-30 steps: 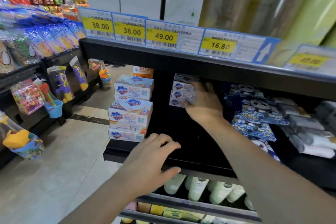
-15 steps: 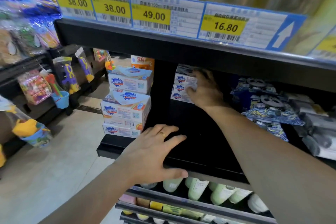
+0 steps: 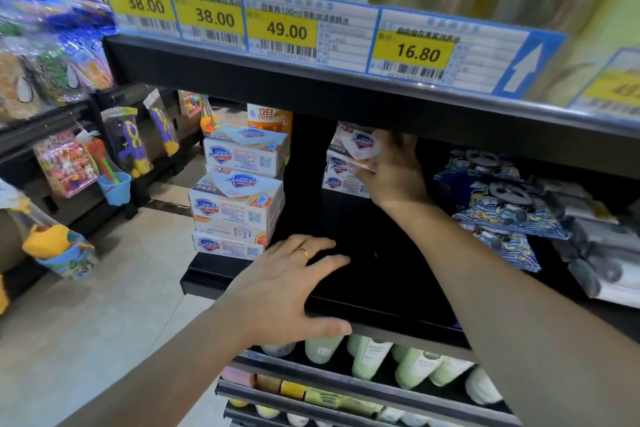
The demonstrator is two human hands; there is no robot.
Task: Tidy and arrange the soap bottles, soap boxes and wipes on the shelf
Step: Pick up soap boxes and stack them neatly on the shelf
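Toy packs (image 3: 65,163) are hung on the rack at far left, off the shelf and outside the task. A front stack (image 3: 239,198) of soap boxes is seen at the shelf's left front corner, long sides facing out, upper boxes slightly skewed, an orange bottle (image 3: 266,118) behind it. The left hand (image 3: 287,284) is laid flat on the shelf (image 3: 381,291) front edge just right of that stack, fingers straight and spread, thumb hooked under the lip, nothing held; it is judged a brace only. Further right and deep at the back edge, a rear stack (image 3: 341,173) of soap boxes stands under the upper board. Its top box (image 3: 358,146) is gripped by the right hand (image 3: 394,170), fingers curled over the right end, thumb side hidden. The box is tilted, lifted off the two below; its long axis runs left-right, extending left from the fingers. The right hand is clearly the nearer one; the box is judged likely to be pulled forward across the bare middle of the shelf, with little headroom under the board. Wipes (image 3: 498,211) in blue patterned packs are piled right of the arm, grey packs (image 3: 595,239) at the right edge. Green bottles (image 3: 374,357) are seen on the tier below
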